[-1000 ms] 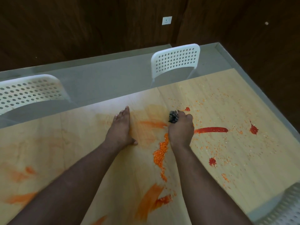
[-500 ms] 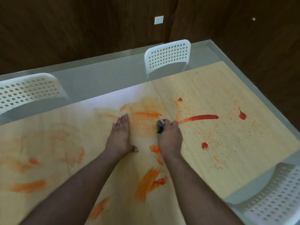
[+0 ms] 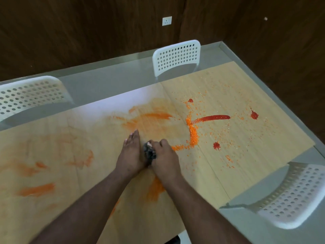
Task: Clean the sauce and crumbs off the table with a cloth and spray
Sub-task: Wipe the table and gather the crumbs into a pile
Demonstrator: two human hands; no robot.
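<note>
My right hand (image 3: 165,159) is closed around a dark bunched cloth (image 3: 149,153), pressing it on the wooden table (image 3: 246,164). My left hand (image 3: 131,154) lies flat on the table with fingers together, its edge touching the cloth. Orange crumbs (image 3: 192,134) form a curved ridge just right of my right hand. A red sauce streak (image 3: 215,118) and red blobs (image 3: 254,115) lie further right. Pale orange smears (image 3: 151,118) cover the middle and left of the table. No spray bottle is in view.
A white perforated chair (image 3: 176,57) stands at the far side, another chair (image 3: 28,95) at the far left, a third chair (image 3: 290,196) at the near right. A grey border (image 3: 109,85) surrounds the wood. Dark wall panels with a socket (image 3: 166,21) stand behind.
My right hand has dragged the cloth toward me and to the left, up against my left hand, leaving a curved ridge of crumbs behind. My left hand stays flat on the table.
</note>
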